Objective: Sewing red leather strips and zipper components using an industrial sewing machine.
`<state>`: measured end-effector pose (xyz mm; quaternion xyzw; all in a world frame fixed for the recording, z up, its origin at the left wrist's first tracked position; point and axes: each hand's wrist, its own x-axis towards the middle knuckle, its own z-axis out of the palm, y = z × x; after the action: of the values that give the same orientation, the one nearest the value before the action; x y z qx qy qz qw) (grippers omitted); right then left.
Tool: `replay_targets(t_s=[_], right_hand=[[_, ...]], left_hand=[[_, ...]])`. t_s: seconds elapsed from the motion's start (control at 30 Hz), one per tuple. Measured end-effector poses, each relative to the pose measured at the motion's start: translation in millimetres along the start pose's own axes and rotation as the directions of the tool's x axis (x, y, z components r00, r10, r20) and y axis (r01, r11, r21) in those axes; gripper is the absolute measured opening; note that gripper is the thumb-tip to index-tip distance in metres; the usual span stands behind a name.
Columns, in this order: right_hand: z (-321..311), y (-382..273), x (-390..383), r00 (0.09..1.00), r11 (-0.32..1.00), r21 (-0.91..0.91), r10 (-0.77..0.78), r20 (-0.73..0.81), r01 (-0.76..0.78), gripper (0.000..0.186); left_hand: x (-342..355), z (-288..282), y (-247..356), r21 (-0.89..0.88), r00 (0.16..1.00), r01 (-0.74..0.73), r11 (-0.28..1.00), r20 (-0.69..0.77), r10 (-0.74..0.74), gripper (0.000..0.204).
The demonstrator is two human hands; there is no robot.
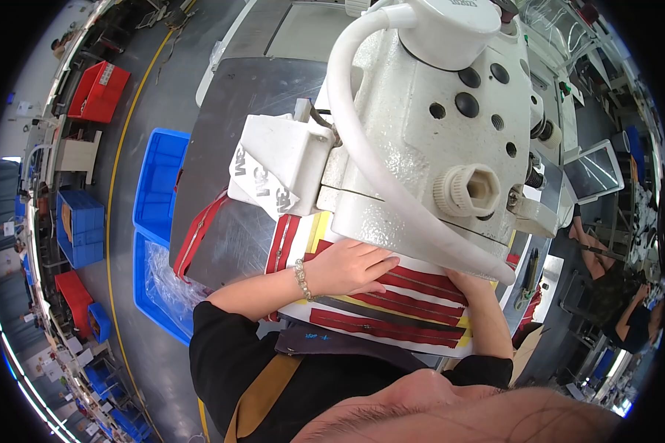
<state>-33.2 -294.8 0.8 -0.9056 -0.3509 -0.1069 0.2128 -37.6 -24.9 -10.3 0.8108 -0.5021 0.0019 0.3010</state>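
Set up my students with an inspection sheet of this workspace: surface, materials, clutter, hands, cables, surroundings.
Surface: grey metal plate, scuffed, under a white machine.
Job's things: red zipper strips in rows on a white sheet with yellow bands.
Clutter: loose-looking red zipper toward the plate's left side.
Hands: left hand over the strips; right hand at the sheet's right side, fingers hidden.
Cables: thick white hose curving across the machine.
Surroundings: blue bins and yellow floor line at left; screen and another person at right.
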Motion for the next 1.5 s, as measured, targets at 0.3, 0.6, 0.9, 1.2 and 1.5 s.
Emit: replay_targets(t_s=[0.3,0.6,0.9,1.2,1.5], right_hand=[[-1,3,7,0.998,0.993,0.092,-0.067,-0.016,0.068,0.031],[5,2,-5,1.0,1.0,0.006,0.017,-0.014,-0.017,0.026],[-4,0,-5,0.999,1.0,0.011,0.029,-0.018,-0.029,0.03],[1,1,4,0.992,0.996,0.081,-0.02,-0.123,0.03,0.038],[28,13,-22,0.998,0.99,0.143,0.017,-0.065,-0.008,0.039]], left_hand=[[-1,1,6,0.025,0.999,0.043,0.999,0.008,-0.043,0.05],[-17,12,8,0.123,0.864,0.175,0.977,0.457,-0.212,0.045],[-13,14,7,-0.098,0.967,0.196,0.976,0.187,-0.175,0.048],[-14,11,5,-0.099,0.972,0.162,0.982,0.188,-0.142,0.048],[-13,9,5,-0.095,0.977,0.151,0.984,0.166,-0.134,0.048]])
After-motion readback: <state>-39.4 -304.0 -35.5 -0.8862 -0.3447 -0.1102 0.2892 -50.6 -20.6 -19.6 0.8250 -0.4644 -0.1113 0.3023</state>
